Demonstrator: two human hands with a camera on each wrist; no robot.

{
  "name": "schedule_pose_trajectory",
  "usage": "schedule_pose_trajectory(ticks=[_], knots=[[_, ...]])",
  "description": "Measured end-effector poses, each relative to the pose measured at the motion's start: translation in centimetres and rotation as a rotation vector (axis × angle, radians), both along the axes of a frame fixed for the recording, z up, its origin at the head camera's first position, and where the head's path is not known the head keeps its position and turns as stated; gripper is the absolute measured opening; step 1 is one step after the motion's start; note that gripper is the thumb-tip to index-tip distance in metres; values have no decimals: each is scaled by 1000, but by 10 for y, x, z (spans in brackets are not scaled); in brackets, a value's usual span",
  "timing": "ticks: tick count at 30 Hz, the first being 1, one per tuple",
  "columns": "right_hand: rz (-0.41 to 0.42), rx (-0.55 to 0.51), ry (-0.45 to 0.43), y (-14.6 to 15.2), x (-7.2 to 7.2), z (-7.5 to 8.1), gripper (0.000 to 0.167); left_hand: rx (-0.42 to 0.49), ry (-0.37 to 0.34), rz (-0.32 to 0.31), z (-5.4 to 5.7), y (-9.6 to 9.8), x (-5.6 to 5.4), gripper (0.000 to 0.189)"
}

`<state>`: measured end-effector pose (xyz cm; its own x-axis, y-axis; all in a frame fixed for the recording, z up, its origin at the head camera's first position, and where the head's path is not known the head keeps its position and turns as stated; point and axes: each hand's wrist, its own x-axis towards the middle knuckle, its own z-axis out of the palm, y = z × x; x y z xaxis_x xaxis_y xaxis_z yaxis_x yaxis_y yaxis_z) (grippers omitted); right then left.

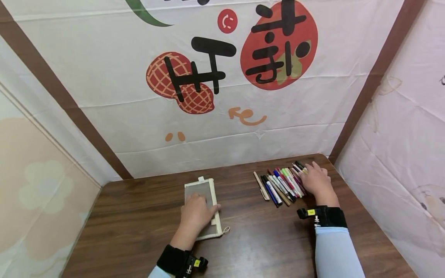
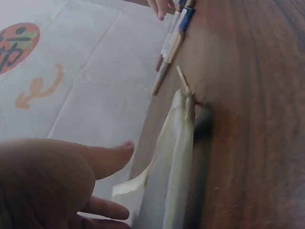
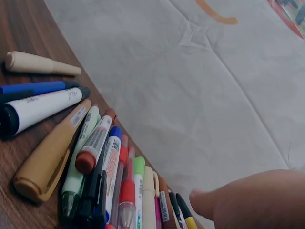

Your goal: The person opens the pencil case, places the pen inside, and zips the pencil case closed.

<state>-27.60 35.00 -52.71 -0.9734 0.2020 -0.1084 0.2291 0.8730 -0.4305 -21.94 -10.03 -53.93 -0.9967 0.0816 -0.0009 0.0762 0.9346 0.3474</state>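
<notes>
My left hand (image 1: 196,214) rests on a flat pencil pouch (image 1: 217,226) with a grey see-through panel and cream edging, its thumb out over the right edge. In the left wrist view the thumb and fingers (image 2: 106,208) are spread beside the pouch (image 2: 174,167). At the right end of a row of pens and markers (image 1: 272,189), my right hand (image 1: 317,181) lies low with its fingers over the last dark pens. The right wrist view shows its thumb (image 3: 205,202) beside a yellow-and-black pen (image 3: 189,220); the other fingers are hidden there.
A beige pen (image 1: 260,186) lies at the row's left end. The brown wooden table (image 1: 257,239) has its back edge just behind the pens. A white printed cloth (image 1: 278,135) hangs behind it, and more cloth hangs at both sides.
</notes>
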Motion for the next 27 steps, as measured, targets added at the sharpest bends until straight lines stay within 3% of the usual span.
schedule_pose_trajectory(ticks=[4, 8, 14, 19, 27], knots=[[-33, 32, -41, 4, 1, -2, 62, -73, -29, 32, -3, 5, 0, 66], [-75, 42, -78, 10, 4, -5, 59, -78, -23, 33, -4, 10, 1, 61], [-117, 43, -148, 14, 5, -7, 56, -59, -5, 4, 0, 11, 6, 44], [-129, 38, -151, 11, 5, -8, 54, -23, -2, 2, 3, 6, 10, 22], [-132, 29, -150, 6, 3, -1, 55, 48, -2, 18, 10, -8, 10, 21]])
